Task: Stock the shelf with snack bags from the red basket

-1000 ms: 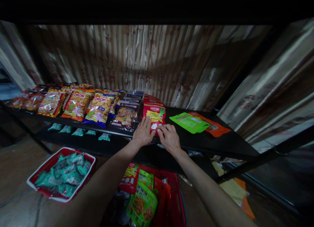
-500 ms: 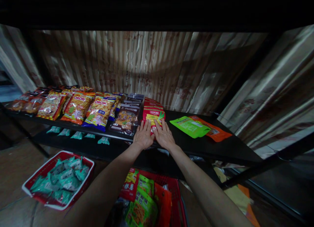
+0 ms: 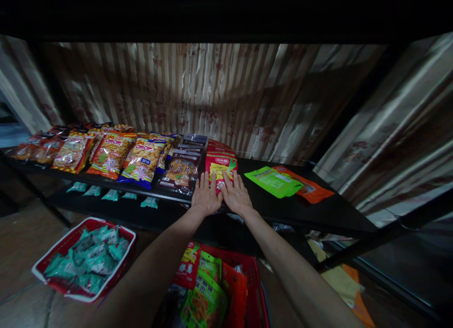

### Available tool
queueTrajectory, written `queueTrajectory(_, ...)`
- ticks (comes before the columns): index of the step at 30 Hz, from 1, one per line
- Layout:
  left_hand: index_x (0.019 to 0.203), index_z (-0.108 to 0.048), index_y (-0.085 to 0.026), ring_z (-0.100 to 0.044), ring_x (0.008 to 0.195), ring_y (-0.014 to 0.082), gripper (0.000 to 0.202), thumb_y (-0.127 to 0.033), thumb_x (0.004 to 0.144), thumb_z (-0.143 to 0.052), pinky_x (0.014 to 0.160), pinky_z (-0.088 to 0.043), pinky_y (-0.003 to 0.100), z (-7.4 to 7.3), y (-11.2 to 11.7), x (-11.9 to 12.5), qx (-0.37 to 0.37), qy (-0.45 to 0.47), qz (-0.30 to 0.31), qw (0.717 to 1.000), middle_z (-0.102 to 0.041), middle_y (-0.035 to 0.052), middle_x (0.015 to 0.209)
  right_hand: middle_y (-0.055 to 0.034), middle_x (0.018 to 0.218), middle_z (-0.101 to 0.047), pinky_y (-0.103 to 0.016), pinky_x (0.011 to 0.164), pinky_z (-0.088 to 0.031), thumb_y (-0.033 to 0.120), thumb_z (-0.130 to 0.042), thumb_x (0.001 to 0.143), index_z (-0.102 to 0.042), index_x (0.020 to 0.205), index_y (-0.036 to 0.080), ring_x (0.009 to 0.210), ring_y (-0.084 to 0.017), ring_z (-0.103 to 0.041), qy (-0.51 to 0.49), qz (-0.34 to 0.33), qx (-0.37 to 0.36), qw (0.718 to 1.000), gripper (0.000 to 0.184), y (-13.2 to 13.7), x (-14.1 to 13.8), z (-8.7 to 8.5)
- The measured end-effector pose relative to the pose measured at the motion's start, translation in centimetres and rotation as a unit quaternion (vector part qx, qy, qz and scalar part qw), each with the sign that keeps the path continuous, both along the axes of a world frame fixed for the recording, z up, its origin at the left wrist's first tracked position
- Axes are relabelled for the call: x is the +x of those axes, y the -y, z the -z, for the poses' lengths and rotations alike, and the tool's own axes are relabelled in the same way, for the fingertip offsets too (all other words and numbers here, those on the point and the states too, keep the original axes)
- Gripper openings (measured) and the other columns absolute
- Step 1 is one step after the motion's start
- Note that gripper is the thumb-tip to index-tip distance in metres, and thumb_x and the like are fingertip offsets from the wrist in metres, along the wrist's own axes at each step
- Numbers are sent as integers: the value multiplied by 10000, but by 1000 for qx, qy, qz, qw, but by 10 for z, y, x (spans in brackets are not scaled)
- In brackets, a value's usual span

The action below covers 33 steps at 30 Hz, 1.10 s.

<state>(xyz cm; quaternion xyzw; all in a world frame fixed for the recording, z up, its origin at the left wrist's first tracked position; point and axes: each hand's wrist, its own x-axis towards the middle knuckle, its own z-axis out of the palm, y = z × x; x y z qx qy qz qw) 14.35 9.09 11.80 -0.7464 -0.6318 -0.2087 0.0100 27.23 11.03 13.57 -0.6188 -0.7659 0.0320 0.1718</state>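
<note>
Fingers stretched flat and holding nothing, my left hand (image 3: 206,195) and right hand (image 3: 236,195) press side by side on the red packet stack (image 3: 221,160) at mid-frame on the black shelf (image 3: 318,210), squaring it, I judge, beside the dark packets (image 3: 180,170); any nudge from here calls for light, even pressure.

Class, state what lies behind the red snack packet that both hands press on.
More red packets of that kind line up behind it; the front packet hides their count.

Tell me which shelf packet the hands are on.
The red packet, right of the dark packet; left hand and right hand lie flat on it.
</note>
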Motion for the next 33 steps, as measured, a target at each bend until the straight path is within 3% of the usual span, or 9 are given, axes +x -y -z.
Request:
queueTrajectory(6, 1463, -189, -76, -133, 1415, 291, 700, -425, 873, -331, 1143, -109, 457, 3, 0, 3, -14, -12, -25, 1000, -167, 181, 1529, -41, 1568, -105, -514, 1093, -219, 510, -197, 927, -173, 1468, 318, 1412, -329, -124, -4, 17, -33, 999, 575, 2, -1, -3)
queueTrajectory(14, 1475, -145, -91, -128, 1414, 298, 720, -454, 879, -326, 1138, -135, 455, -4, 2, 6, -69, -14, -60, 996, -141, 170, 1536, -45, 1560, -150, -528, 1064, -265, 521, -209, 926, -176, 1462, 348, 1391, -349, -200, 7, 27, -18, 999, 565, -2, -2, 0)
queueTrajectory(17, 1472, -156, -83, -124, 1413, 311, 718, -454, 883, -335, 1133, -154, 457, -2, 3, 6, -54, -12, -68, 996, -150, 183, 1533, -73, 1555, -164, -534, 1056, -273, 485, -264, 930, -239, 1457, 294, 1403, -347, -154, 11, 16, 49, 999, 562, 1, 0, 3)
queueTrajectory(20, 1462, -202, -84, -135, 1410, 321, 683, -421, 890, -361, 1132, -157, 465, 1, 5, 4, 2, -20, -65, 998, -178, 192, 1526, -83, 1554, -166, -504, 1083, -240, 407, -332, 934, -351, 1420, 249, 1420, -308, -98, 25, -49, 167, 984, 511, 13, 6, 8)
queueTrajectory(23, 1449, -256, -116, -134, 1411, 315, 624, -399, 903, -366, 1130, -161, 481, 6, 7, 1, 65, -24, -35, 997, -218, 171, 1520, -80, 1530, -248, -464, 1095, -242, 365, -338, 942, -452, 1360, 239, 1414, -268, -149, 34, -97, 208, 973, 451, 30, 16, 17)
queueTrajectory(28, 1398, -335, -99, -155, 1413, 269, 520, -333, 935, -309, 1131, -189, 482, 16, 14, -9, 155, 1, 39, 987, -301, 169, 1487, -101, 1497, -323, -474, 1090, -264, 332, -363, 937, -449, 1363, 221, 1396, -272, -224, 44, -114, 184, 975, 448, 45, 31, 28)
queueTrajectory(33, 1364, -368, -83, -131, 1421, 234, 468, -199, 914, -312, 1136, -214, 481, 29, 46, -17, 193, 35, 124, 973, -315, 168, 1482, -114, 1504, -302, -488, 1085, -280, 306, -375, 929, -462, 1352, 203, 1408, -268, -191, 22, -141, 187, 972, 444, 53, 34, 30)
